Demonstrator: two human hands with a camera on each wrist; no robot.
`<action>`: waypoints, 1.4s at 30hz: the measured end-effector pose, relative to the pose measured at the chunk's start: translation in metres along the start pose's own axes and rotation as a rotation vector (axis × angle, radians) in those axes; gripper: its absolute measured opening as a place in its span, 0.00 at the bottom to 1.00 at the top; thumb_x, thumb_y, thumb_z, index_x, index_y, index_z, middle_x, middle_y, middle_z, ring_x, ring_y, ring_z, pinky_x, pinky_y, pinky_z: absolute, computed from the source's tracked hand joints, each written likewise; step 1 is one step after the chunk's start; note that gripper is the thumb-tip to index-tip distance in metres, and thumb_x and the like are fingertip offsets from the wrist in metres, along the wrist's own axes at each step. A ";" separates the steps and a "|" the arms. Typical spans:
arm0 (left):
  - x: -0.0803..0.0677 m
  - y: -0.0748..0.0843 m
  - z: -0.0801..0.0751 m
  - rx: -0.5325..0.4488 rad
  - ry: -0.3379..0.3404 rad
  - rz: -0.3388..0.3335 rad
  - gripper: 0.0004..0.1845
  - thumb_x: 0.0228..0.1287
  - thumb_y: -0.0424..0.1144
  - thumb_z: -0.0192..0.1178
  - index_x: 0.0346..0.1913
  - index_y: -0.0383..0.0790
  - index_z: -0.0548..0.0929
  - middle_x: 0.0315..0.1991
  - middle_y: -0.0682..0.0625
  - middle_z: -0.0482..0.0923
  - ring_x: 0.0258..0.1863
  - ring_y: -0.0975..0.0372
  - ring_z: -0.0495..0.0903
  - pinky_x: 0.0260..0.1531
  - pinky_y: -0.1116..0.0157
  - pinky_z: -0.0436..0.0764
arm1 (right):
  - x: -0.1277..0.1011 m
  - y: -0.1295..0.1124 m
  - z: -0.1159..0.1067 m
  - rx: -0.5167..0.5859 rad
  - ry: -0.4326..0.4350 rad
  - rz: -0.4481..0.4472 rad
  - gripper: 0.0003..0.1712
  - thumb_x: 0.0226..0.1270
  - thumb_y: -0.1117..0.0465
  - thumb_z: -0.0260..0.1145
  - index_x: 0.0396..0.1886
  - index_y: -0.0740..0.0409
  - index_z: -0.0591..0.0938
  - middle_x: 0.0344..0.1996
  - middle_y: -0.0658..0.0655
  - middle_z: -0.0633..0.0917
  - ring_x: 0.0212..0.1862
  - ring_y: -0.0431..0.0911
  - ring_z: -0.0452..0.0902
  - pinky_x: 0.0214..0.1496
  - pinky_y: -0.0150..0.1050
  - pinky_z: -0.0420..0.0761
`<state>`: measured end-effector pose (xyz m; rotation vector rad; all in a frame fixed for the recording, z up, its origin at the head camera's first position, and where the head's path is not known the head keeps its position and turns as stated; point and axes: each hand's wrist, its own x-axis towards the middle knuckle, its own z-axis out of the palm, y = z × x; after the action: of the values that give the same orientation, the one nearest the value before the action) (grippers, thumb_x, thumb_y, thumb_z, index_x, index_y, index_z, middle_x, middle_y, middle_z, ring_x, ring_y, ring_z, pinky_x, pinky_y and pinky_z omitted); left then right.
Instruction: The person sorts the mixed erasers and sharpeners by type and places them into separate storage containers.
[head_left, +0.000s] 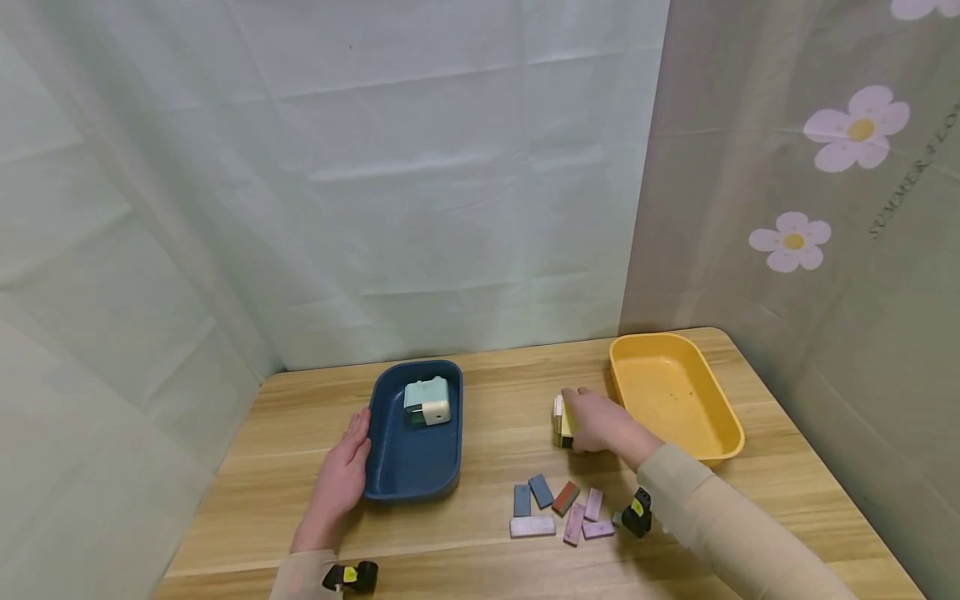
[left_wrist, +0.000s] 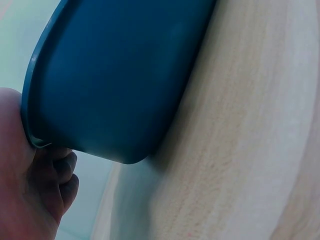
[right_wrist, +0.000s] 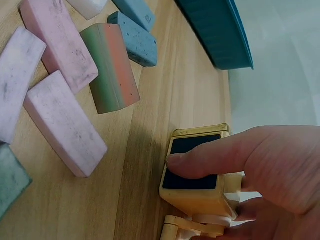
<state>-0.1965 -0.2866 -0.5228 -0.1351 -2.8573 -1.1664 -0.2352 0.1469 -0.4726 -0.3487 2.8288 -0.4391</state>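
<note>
Here, the yellow pencil sharpener (right_wrist: 195, 196) lies directly in the fingers of the right hand (head_left: 597, 423), just left of the palm, and what shows of its long axis in the head view runs roughly from the person toward the back of the table. The right hand pinches it: the thumb lies across its dark panel, and the other fingers bend in on the opposite side, partly hidden. Whether its base touches the wood cannot be told. It sits between the two trays, nearer the yellow tray (head_left: 675, 400) than the navy tray (head_left: 408, 475), and the right hand is much the closer one.

The left hand (head_left: 347, 467) lies against the outer left wall of the navy tray, its fingers together and relaxed, closed round nothing. In that tray, toward the back, sits a mint-and-cream sharpener (head_left: 427, 400).

Nearer the person than the yellow sharpener is a loose cluster of eraser blocks: blue (head_left: 522, 501), red-and-green (head_left: 566, 497), pink (head_left: 574, 524) and pale lilac (head_left: 532, 526). All rests on a wood-grain table (head_left: 450, 550), with a pale curtain (head_left: 450, 167) behind and a flowered curtain (head_left: 705, 208) at right.
</note>
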 end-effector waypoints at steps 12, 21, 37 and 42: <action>-0.001 0.002 0.000 0.014 -0.002 -0.004 0.29 0.89 0.36 0.40 0.84 0.30 0.54 0.85 0.36 0.49 0.85 0.40 0.45 0.81 0.39 0.49 | 0.003 0.006 0.001 -0.001 0.016 -0.047 0.55 0.43 0.68 0.85 0.75 0.71 0.71 0.64 0.71 0.80 0.53 0.56 0.80 0.56 0.52 0.84; -0.003 0.004 0.001 0.013 0.006 -0.001 0.29 0.89 0.37 0.40 0.84 0.30 0.55 0.85 0.36 0.50 0.85 0.40 0.46 0.81 0.38 0.50 | 0.006 0.002 0.003 0.000 0.009 -0.095 0.56 0.45 0.69 0.82 0.78 0.70 0.69 0.70 0.71 0.77 0.65 0.60 0.78 0.64 0.53 0.82; -0.002 0.003 0.001 0.016 0.020 0.028 0.28 0.89 0.37 0.40 0.83 0.29 0.56 0.85 0.36 0.51 0.84 0.39 0.47 0.80 0.38 0.51 | 0.012 -0.005 0.005 -0.052 0.036 -0.227 0.54 0.48 0.69 0.85 0.78 0.64 0.71 0.72 0.67 0.76 0.69 0.61 0.76 0.69 0.55 0.80; -0.003 0.003 0.002 0.014 0.034 0.032 0.28 0.89 0.37 0.40 0.83 0.28 0.57 0.84 0.34 0.52 0.83 0.37 0.49 0.79 0.36 0.53 | 0.014 -0.011 0.003 -0.078 0.042 -0.294 0.56 0.49 0.70 0.83 0.80 0.61 0.69 0.74 0.65 0.75 0.71 0.60 0.75 0.72 0.54 0.78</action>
<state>-0.1934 -0.2837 -0.5223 -0.1587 -2.8224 -1.1318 -0.2456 0.1325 -0.4749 -0.7859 2.8490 -0.3977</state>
